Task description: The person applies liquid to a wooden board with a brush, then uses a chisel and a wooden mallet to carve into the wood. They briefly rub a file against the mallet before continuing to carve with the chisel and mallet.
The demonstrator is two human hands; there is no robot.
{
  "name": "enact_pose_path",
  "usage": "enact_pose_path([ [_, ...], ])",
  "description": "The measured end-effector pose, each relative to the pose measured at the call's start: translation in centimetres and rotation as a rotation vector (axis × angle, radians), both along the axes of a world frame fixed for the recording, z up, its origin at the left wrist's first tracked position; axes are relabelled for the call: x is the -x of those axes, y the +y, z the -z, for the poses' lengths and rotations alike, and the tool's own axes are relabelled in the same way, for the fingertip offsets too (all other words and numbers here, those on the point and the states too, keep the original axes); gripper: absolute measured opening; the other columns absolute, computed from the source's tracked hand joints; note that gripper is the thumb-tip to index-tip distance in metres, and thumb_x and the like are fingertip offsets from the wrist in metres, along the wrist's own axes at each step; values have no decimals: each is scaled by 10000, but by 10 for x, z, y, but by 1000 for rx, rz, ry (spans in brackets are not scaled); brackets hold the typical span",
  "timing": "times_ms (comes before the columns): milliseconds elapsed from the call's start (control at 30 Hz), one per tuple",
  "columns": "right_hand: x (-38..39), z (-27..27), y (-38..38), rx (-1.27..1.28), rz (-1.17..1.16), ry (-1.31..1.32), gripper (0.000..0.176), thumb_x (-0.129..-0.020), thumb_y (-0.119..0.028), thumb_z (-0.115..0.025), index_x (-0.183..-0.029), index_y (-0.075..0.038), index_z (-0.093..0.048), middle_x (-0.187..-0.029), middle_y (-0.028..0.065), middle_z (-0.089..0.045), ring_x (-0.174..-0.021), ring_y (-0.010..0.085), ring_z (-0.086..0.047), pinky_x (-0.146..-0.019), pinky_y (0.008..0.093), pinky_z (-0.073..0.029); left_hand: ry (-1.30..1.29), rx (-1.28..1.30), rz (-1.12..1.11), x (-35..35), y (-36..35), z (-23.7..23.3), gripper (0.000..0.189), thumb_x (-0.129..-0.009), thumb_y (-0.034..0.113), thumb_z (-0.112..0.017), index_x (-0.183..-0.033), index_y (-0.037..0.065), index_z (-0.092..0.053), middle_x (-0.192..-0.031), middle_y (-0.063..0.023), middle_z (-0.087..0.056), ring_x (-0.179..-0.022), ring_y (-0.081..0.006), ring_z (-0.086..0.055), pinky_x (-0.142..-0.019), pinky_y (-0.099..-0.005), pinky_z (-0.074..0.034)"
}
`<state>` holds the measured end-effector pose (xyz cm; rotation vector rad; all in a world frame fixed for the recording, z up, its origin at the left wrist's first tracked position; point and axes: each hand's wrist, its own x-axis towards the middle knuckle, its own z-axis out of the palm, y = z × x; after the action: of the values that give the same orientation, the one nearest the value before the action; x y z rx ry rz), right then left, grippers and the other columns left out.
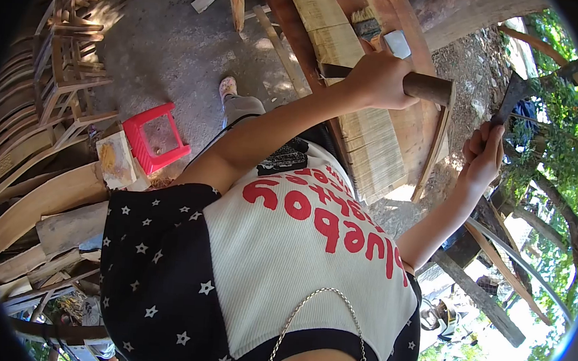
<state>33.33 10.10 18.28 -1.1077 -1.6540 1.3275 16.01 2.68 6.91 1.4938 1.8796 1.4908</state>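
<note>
My left hand [380, 79] is closed around a dark wooden bar [429, 88] above the work surface. The bar shows on both sides of the fist. Farther right, my right hand [484, 154] grips the handle of a flat dark blade tool [511, 94], which points up and away from the bench. Below the left hand lie pale wooden planks [365, 142] on a reddish-brown wooden surface [397, 20]. A brush [365, 25] and a small whitish block [398, 44] rest beyond that hand. A narrow wooden strip [431, 153] runs along the right side.
A red plastic stool [156, 138] stands on the concrete floor [157, 57] at the left. Wooden chair frames [68, 78] and curved boards [45, 220] are piled farther left. Branches and leaves [560, 132] fill the right side. Part of another person [99, 348] shows at the lower left.
</note>
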Motion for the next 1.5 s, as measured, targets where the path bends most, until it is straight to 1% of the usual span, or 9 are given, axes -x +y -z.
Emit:
enact_pose_path([
  [733,-17,5,-1,-259,357,388,339,-996,-332,-359,-740,-116,-417,-534,-56,-250,-423,51,-166,-366,242,-132,12,41,131,-33,10,-2,195,-647,273,-659,-725,97,-685,-617,-109,-632,-587,-286,-635,-591,-377,-518],
  [867,-52,31,-15,176,-143,-232,371,-981,-364,-399,-706,-118,-439,-555,-50,-306,-450,61,-211,-411,246,-169,-38,36,140,-29,12,0,194,-643,265,-662,-742,100,-691,-621,-108,-633,-603,-284,-638,-598,-373,-516],
  [933,-62,23,-4,-232,166,-368,358,-983,-354,-395,-706,-134,-445,-551,-60,-294,-450,53,-210,-409,242,-159,-45,56,143,-26,11,-5,196,-645,261,-663,-746,95,-690,-623,-110,-634,-607,-287,-638,-602,-373,-516],
  [967,-62,8,-7,-43,277,50,360,-988,-346,-381,-688,-150,-413,-544,-59,-274,-451,51,-205,-406,246,-160,-54,78,147,-27,9,-6,198,-647,258,-663,-750,90,-689,-624,-112,-634,-611,-289,-638,-605,-374,-515],
  [1067,-25,6,-25,-171,563,399,365,-977,-321,-421,-659,-160,-340,-545,-67,-249,-449,49,-185,-410,237,-162,-78,67,130,-27,11,-7,204,-650,256,-660,-757,85,-687,-623,-123,-629,-613,-300,-635,-607,-385,-511],
  [1133,-33,46,-37,10,253,-158,361,-958,-385,-448,-686,-153,-400,-542,-68,-242,-408,50,-205,-374,232,-150,-62,43,118,-27,15,-1,207,-648,260,-661,-747,79,-681,-622,-129,-627,-611,-305,-633,-604,-390,-509],
  [1200,-41,44,-34,71,4,-183,361,-963,-381,-440,-684,-155,-403,-545,-67,-243,-412,43,-195,-381,238,-138,-49,32,107,-26,14,0,212,-646,265,-662,-737,73,-675,-621,-136,-624,-610,-310,-631,-600,-396,-507],
  [1300,-49,21,-12,-40,282,273,354,-979,-375,-397,-700,-157,-402,-549,-65,-229,-421,39,-170,-389,244,-121,-81,87,110,-28,9,-7,221,-643,270,-664,-703,58,-655,-616,-147,-618,-610,-320,-629,-594,-405,-505],
  [1500,-33,41,-31,105,80,-101,370,-978,-399,-384,-692,-164,-383,-540,-67,-221,-431,48,-152,-391,250,-110,-24,53,50,-27,15,0,239,-645,285,-668,-657,49,-635,-602,-157,-610,-595,-330,-624,-581,-416,-505],
])
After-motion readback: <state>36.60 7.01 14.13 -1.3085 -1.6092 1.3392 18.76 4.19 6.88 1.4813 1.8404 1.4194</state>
